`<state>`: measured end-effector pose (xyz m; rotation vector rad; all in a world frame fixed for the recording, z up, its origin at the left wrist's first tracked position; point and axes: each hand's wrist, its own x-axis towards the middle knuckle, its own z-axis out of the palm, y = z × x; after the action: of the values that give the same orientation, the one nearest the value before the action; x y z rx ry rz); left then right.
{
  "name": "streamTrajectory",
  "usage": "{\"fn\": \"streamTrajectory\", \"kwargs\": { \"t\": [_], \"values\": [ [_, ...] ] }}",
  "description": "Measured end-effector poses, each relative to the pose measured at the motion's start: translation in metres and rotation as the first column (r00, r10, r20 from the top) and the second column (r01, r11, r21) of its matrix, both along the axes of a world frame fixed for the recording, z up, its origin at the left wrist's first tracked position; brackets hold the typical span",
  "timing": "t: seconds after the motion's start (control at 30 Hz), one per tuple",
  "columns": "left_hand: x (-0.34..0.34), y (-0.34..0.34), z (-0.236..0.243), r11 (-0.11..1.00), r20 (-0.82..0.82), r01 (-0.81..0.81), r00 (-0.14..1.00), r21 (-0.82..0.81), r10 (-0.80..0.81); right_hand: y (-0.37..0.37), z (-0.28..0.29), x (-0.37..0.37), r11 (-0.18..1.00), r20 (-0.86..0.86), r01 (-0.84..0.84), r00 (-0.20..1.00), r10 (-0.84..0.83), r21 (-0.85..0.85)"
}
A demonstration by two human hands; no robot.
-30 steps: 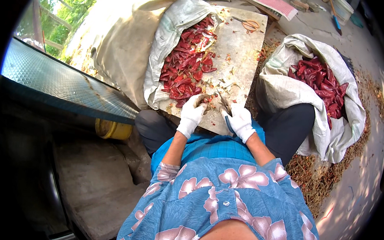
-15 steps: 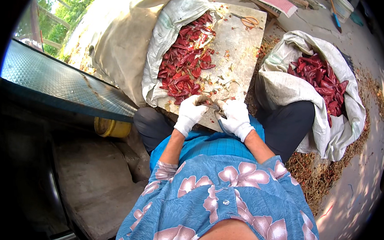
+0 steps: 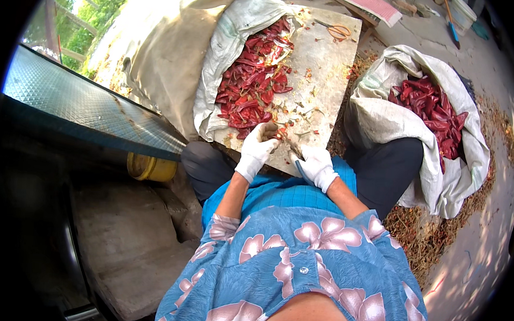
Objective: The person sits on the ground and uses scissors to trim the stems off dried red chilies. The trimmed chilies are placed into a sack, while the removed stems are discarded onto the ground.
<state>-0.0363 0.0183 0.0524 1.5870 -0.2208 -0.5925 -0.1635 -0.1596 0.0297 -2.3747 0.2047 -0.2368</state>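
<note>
My left hand, in a white glove, is closed on a dried red chili at the near edge of the chili pile. My right hand, also gloved, grips a small pair of scissors with a blue handle, its blades pointing toward the chili. Both hands rest over the near end of a pale board on my lap. Bits of stem and seed are scattered on the board.
A white sack holds the chili pile on the left. A second open sack of red chilies stands at the right. Orange-handled scissors lie at the board's far end. A yellow tub sits lower left.
My left hand has shifted slightly forward to the pile's edge with a chili in its fingers. My right hand has stayed almost in place.
</note>
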Motion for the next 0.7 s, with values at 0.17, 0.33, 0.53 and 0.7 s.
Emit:
{"fn": "streamTrajectory", "kwargs": {
  "t": [0.17,0.33,0.53,0.7],
  "values": [
    [0.023,0.022,0.027,0.876,0.444,-0.068,0.879,0.477,-0.173,-0.016,0.012,0.012,0.909,-0.066,0.200,0.980,-0.189,0.367],
    [0.069,0.020,0.005,0.869,0.427,-0.181,0.903,0.461,-0.039,-0.013,-0.023,0.019,0.959,-0.006,0.044,0.999,-0.044,0.281],
    [0.081,-0.020,-0.016,0.559,0.507,-0.246,0.775,0.792,-0.378,-0.016,0.007,0.013,0.966,-0.203,0.007,0.978,0.047,0.259],
    [0.078,-0.039,-0.027,0.450,0.499,-0.314,0.775,0.836,-0.387,-0.019,-0.004,0.012,0.979,-0.096,0.068,0.994,-0.050,0.194]
  ]
}}
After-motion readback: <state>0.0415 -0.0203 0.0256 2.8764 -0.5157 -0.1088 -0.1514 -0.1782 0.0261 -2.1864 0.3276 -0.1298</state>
